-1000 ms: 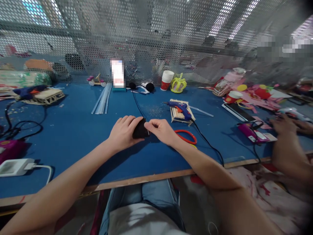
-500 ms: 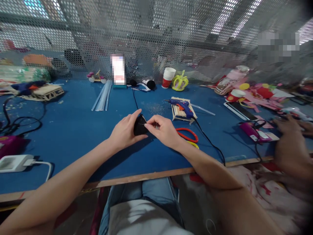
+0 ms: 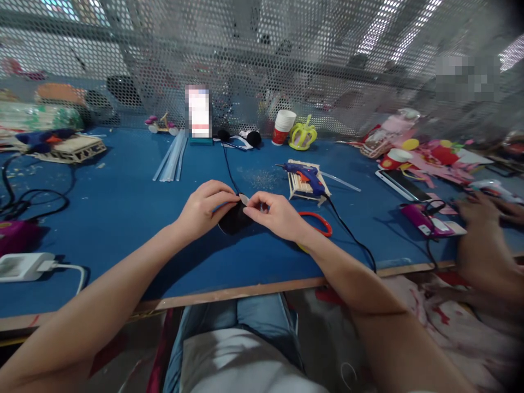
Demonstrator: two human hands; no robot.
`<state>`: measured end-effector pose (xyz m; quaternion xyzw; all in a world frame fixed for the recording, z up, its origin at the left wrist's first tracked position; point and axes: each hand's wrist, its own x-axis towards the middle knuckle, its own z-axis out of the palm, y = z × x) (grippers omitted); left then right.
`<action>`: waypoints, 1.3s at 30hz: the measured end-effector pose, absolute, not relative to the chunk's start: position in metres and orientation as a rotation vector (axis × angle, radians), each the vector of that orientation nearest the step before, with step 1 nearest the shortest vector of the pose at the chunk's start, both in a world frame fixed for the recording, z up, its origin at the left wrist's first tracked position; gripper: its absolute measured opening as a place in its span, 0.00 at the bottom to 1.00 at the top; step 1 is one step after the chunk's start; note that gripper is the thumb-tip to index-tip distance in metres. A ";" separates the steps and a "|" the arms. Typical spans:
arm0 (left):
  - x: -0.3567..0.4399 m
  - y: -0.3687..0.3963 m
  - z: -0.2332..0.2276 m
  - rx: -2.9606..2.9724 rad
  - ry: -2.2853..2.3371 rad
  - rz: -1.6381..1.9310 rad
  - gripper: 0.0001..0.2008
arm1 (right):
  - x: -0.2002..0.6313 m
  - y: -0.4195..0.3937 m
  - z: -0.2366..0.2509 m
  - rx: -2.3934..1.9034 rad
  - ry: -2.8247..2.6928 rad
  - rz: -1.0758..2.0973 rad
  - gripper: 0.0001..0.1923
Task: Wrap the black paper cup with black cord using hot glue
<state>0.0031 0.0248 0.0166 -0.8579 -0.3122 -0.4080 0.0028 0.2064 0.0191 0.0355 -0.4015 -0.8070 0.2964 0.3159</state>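
Observation:
Near the middle of the blue table, my left hand point(image 3: 207, 210) is closed, its thumb and fingertips pinched at the upper edge of a dark, rounded black piece point(image 3: 233, 219). My right hand point(image 3: 275, 214) is closed too, pinching a small pale oval piece point(image 3: 244, 199) just above the black one. The exact contact of the fingertips is partly hidden. A thin black cord point(image 3: 230, 170) runs from the back of the table towards my left fingertips. Right of my right hand lies a red ring-shaped strip point(image 3: 321, 222).
A blue glue gun point(image 3: 307, 177) rests on a small stick rack point(image 3: 292, 188). Clear glue sticks point(image 3: 171, 158), a phone point(image 3: 199, 112), paper cups point(image 3: 282, 128) and a yellow crown point(image 3: 302, 135) stand behind. Another person's hand point(image 3: 477, 210) is at the right.
My left hand has gone from spread around the black piece to pinching its upper edge. The black piece sits slightly lower, and the pale oval now shows between my fingertips.

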 end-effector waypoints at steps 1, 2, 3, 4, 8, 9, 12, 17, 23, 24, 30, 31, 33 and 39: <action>0.003 0.025 0.016 -2.666 -0.946 -1.233 0.07 | 0.206 0.019 0.036 -1.057 -2.122 0.792 0.08; 0.003 0.025 0.015 -2.642 -0.923 -1.181 0.07 | 0.206 0.018 0.036 -1.058 -2.119 0.804 0.09; 0.003 0.024 0.015 -2.619 -0.907 -1.135 0.06 | 0.205 0.018 0.036 -1.059 -2.116 0.818 0.09; 0.003 0.024 0.015 -2.600 -0.897 -1.098 0.06 | 0.205 0.018 0.036 -1.058 -2.116 0.834 0.09; 0.004 0.023 0.016 -2.568 -0.874 -1.047 0.05 | 0.205 0.016 0.036 -0.993 -2.182 0.882 0.10; 0.004 0.023 0.016 -2.566 -0.877 -1.060 0.05 | 0.205 0.016 0.036 -0.977 -2.212 0.862 0.10; 0.005 0.022 0.018 -2.568 -0.920 -1.143 0.04 | 0.206 0.017 0.035 -0.967 -2.268 0.776 0.07; 0.007 0.020 0.020 -2.597 -0.943 -1.216 0.04 | 0.207 0.020 0.034 -1.052 -2.203 0.821 0.06; 0.007 0.021 0.018 -2.620 -0.950 -1.142 0.05 | 0.208 0.024 0.032 -1.070 -2.139 0.884 0.07; 0.006 0.022 0.017 -2.610 -0.955 -1.142 0.05 | 0.208 0.024 0.032 -1.069 -2.138 0.892 0.08; 0.003 0.023 0.016 -2.646 -0.981 -1.050 0.08 | 0.209 0.023 0.032 -1.063 -2.171 0.899 0.09; 0.003 0.023 0.016 -2.664 -0.996 -1.036 0.07 | 0.209 0.024 0.032 -1.060 -2.170 0.904 0.10; 0.004 0.022 0.017 -2.696 -1.035 -1.036 0.06 | 0.208 0.024 0.031 -1.058 -2.149 0.919 0.11; 0.010 0.020 0.012 -2.799 -1.274 -1.024 0.20 | 0.201 0.025 0.024 -1.076 -1.974 1.005 0.12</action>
